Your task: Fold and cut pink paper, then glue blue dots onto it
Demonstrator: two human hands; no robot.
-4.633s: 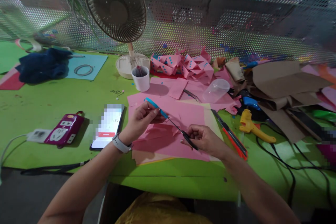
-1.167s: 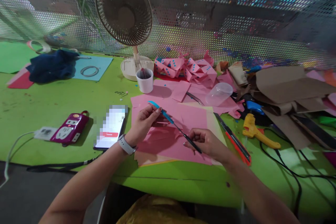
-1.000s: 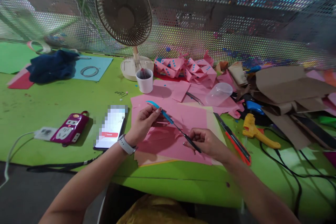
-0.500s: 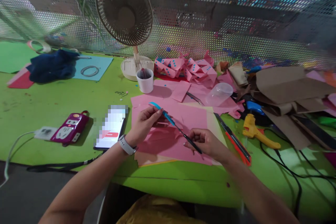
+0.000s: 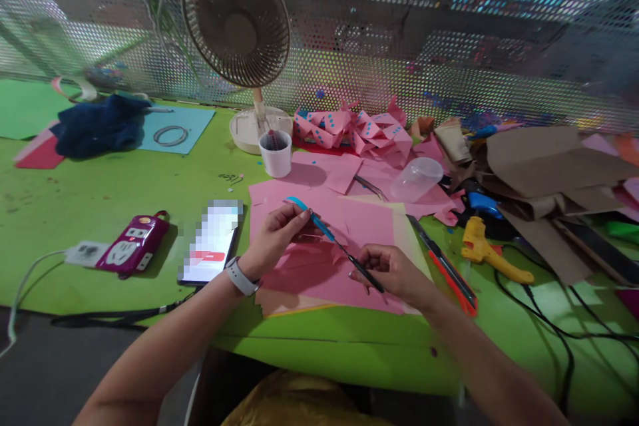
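Note:
My left hand (image 5: 279,234) pinches a narrow blue paper strip (image 5: 323,226), its far end curling out above the thumb. Between the fingers of my right hand (image 5: 387,269) is a thin black-handled tool (image 5: 367,273); its slim metal tip meets the strip's lower right end. The tool's exact kind is unclear. Both hands are above a stack of pink paper sheets (image 5: 369,219), with cream and yellow sheets showing at its edges. Folded pink paper pieces with blue dots (image 5: 377,130) lie behind the stack.
A phone (image 5: 212,246) and a purple power adapter (image 5: 132,246) lie left. Behind are a white cup (image 5: 276,154) and a fan (image 5: 239,33). On the right are a box cutter (image 5: 446,269), a yellow glue gun (image 5: 486,253) with cables, a clear plastic cup (image 5: 419,178) and brown paper (image 5: 544,160).
The blue strip has shifted slightly right and down towards the tool's tip. Both hands keep almost the same place and grip.

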